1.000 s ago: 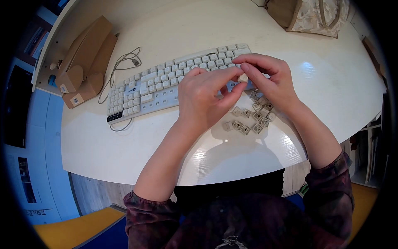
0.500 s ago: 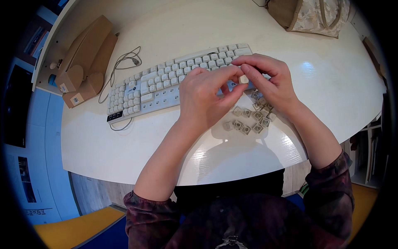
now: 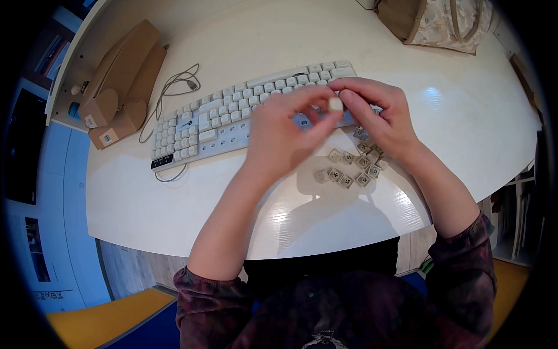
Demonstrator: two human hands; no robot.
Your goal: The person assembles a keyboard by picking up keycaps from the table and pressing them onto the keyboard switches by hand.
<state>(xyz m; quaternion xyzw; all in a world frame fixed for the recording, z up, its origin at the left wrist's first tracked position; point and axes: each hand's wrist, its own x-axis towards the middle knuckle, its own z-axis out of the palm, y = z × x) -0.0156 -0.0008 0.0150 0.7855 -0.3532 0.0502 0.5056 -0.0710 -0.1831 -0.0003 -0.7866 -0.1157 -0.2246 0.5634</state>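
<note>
A white keycap (image 3: 335,104) sits between the thumb and index finger of my left hand (image 3: 279,125), which is smeared by motion. Close beside the cap, my right hand (image 3: 378,110) has its thumb and index finger curved, their tips near the cap. Beneath both hands lies a white keyboard (image 3: 250,96), its front rows on the near side stripped of caps. Loose keycaps (image 3: 347,168), several of them turned underside up, are scattered on the desk below my right hand. My hands hide part of the keyboard's right end.
The white desk (image 3: 192,215) has a curved front edge. A coiled grey cable (image 3: 168,90) lies left of the keyboard, beside an opened cardboard box (image 3: 122,87). At the far right stands a patterned bag (image 3: 442,23). Shelves (image 3: 517,215) are below the desk on the right.
My left hand and the keycap have shifted slightly up and left. My right hand has hardly moved. The loose keycaps and keyboard lie as before, with a slight shift of the view.
</note>
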